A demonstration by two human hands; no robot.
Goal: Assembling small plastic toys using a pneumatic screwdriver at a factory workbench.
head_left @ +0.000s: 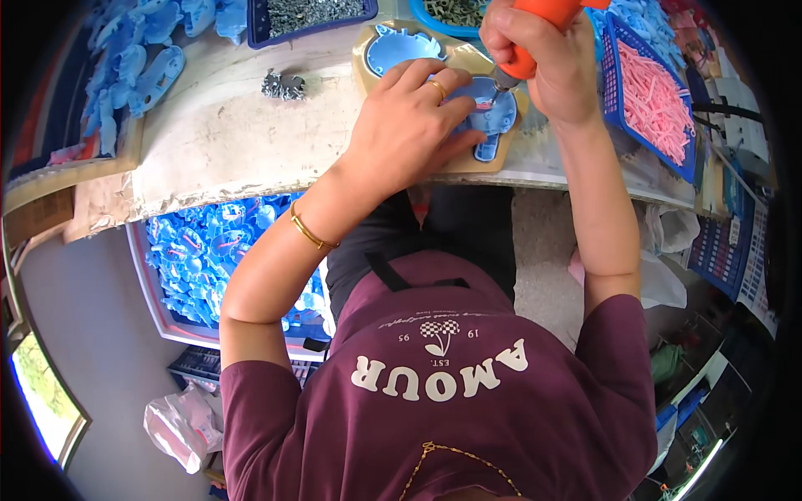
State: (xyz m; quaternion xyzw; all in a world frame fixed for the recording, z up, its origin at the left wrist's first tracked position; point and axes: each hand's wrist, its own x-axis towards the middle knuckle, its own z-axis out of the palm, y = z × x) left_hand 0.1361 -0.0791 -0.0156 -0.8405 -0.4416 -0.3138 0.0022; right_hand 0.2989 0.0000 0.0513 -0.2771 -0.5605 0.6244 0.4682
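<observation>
My right hand (558,67) is wrapped round an orange electric screwdriver (521,63), whose bit points down into a blue plastic shell half (501,112). A small pink piece shows inside that shell. My left hand (409,121) lies over the near-left side of the shell, fingers spread, its thumb and fingertips touching the edge. Part of the shell is hidden beneath it. A second blue shell half (405,52) sits just beyond my left fingers. Both shells rest on a brown board (362,73) on the worktable.
A small heap of dark screws (284,86) lies left of the board. Behind stand a blue basket of metal screws (311,12) and a round blue tub (422,12). Pink strips (653,100) fill a basket at right. Blue shells (134,71) pile far left; more fill a bin (180,336) below the table.
</observation>
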